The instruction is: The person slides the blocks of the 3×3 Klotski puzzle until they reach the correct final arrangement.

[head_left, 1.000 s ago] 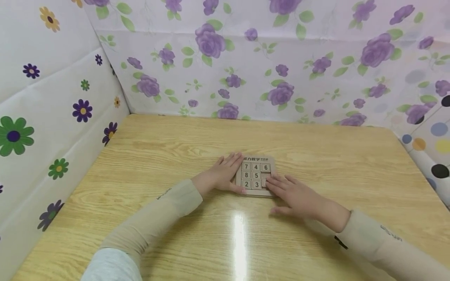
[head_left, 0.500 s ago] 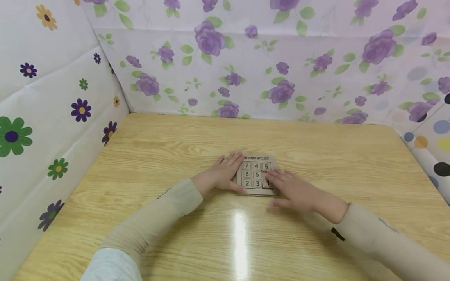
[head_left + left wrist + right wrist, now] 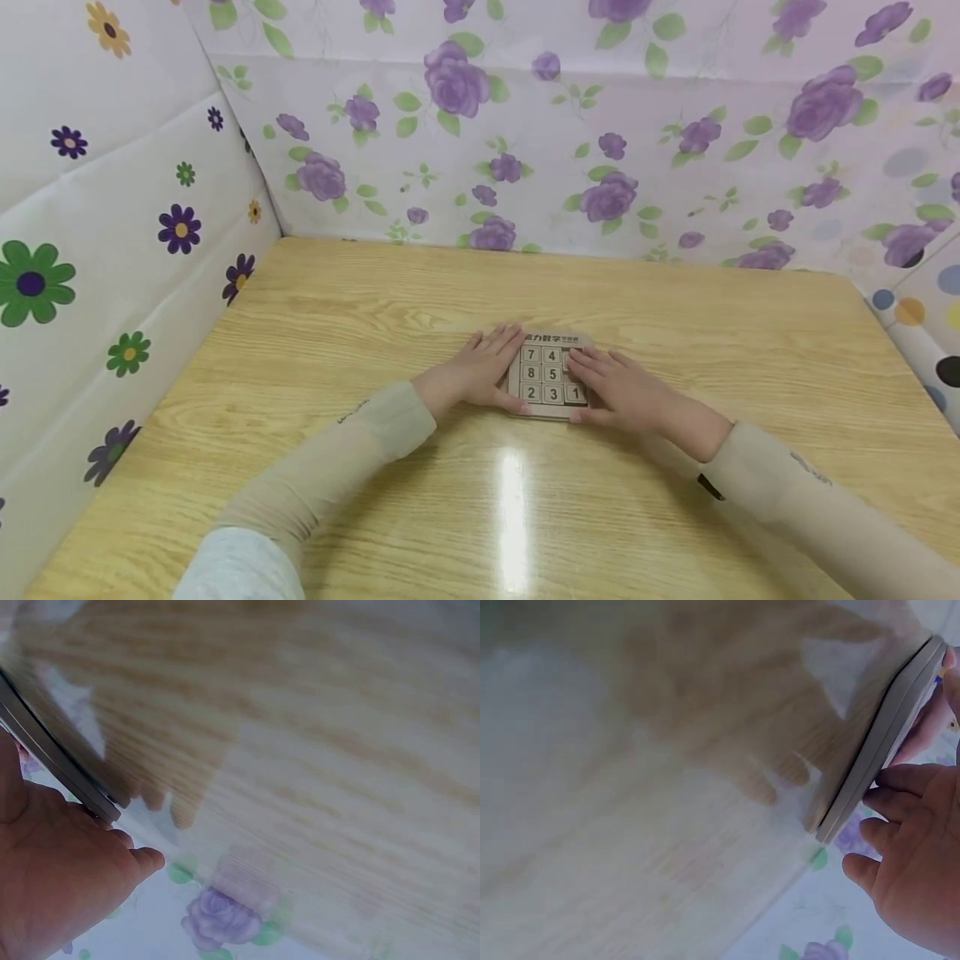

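Note:
A number slide puzzle with a pale wooden-looking frame lies flat on the table. Its tiles show 7 and 4 above, 8 and 5 in the middle, then 2, 3 and 1 below. My left hand rests along its left side, fingers extended, thumb at the lower left corner. Over the upper right tile lie the fingertips of my right hand, hiding its number. The right thumb touches the lower right of the frame. Both wrist views show the puzzle's thin edge beside the fingers.
The glossy wood-grain table carries a bright light streak near the front. Cloth with purple roses hangs behind its far edge. On the left stands a white sheet with coloured flowers.
My right hand has moved up from the lower right tile to the upper right one. The 1 has come into sight and the 6 is now covered. My left hand stays put.

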Demonstrator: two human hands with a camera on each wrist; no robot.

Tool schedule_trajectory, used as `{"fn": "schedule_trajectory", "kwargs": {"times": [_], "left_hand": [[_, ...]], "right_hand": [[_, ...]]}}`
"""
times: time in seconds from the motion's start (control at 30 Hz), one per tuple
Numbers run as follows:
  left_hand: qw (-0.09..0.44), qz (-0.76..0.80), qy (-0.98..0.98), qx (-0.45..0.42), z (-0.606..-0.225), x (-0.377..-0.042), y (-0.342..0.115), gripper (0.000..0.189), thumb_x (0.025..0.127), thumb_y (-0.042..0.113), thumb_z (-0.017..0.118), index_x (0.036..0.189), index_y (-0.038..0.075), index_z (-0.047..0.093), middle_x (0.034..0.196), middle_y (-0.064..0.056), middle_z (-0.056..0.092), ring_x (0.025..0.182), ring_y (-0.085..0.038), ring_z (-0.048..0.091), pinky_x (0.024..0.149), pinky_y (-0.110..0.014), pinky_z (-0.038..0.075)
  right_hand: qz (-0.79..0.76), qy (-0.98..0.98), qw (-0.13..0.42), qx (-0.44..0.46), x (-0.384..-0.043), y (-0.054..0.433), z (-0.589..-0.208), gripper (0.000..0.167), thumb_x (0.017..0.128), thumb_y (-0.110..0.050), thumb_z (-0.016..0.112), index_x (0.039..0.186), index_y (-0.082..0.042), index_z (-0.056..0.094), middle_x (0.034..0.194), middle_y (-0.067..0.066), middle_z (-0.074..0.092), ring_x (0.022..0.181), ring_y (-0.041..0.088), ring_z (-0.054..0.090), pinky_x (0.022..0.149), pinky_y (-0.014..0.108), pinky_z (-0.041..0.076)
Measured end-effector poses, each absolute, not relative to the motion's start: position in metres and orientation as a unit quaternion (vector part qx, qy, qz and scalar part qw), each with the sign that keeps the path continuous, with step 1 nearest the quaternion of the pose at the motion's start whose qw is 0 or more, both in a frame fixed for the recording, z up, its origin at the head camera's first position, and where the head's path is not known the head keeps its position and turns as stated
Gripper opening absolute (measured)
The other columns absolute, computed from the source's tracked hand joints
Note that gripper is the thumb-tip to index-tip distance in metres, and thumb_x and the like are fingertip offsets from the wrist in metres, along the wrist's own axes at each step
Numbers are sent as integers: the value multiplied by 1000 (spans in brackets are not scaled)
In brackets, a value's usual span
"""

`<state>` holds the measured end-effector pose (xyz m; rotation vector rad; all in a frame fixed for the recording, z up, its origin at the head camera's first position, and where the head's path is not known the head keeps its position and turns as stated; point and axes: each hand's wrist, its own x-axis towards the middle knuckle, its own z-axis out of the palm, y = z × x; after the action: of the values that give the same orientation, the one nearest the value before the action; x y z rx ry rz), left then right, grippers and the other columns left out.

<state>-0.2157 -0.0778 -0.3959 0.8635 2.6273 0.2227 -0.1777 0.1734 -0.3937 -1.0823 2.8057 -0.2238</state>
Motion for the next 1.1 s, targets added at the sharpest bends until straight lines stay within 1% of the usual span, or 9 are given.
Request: {"fn": "schedule_trajectory", "kwargs": {"times": [0.23,0.47,0.63,0.83,1.1], "left_hand": [[187,79,930,305,-394,-216,-79,118,75,69,62,153,7,-1,160,-8,-7,148,-25,-6,120,-46,-1],[186,79,930,306,-395,-217,-79,117,76,68,62,153,7,-1,161,-8,-7,148,-24,-6,120,-46,-1],[186,82,930,306,-395,-218,-78,118,76,68,62,153,7,-1,160,-8,-7,147,-25,-6,120,-46,-1],[186,80,930,307,-395,-218,-78,118,76,69,62,153,7,-2,160,-9,-7,147,-25,-6,120,-46,-1],[193,78,928,308,-398,-218,-79,117,77,70,59,153,8,-3,160,-8,-9,147,-24,-8,119,-46,-1]], "right_hand": [[-72,924,67,-370,-164,174,-393,76,91,-47,57,143,3,37,150,19,36,140,39,27,114,58,21],[-66,922,64,-376,-160,175,-394,76,91,-48,57,144,3,36,150,19,35,141,39,27,114,58,21],[-79,924,64,-369,-168,174,-390,77,92,-48,56,145,2,34,151,21,32,141,40,26,115,58,20],[-76,922,60,-376,-184,163,-382,74,92,-46,56,144,2,36,151,20,33,141,41,24,115,57,21],[-68,915,103,-385,-193,145,-385,77,93,-52,50,147,0,32,154,15,30,144,35,21,118,55,14]]}}
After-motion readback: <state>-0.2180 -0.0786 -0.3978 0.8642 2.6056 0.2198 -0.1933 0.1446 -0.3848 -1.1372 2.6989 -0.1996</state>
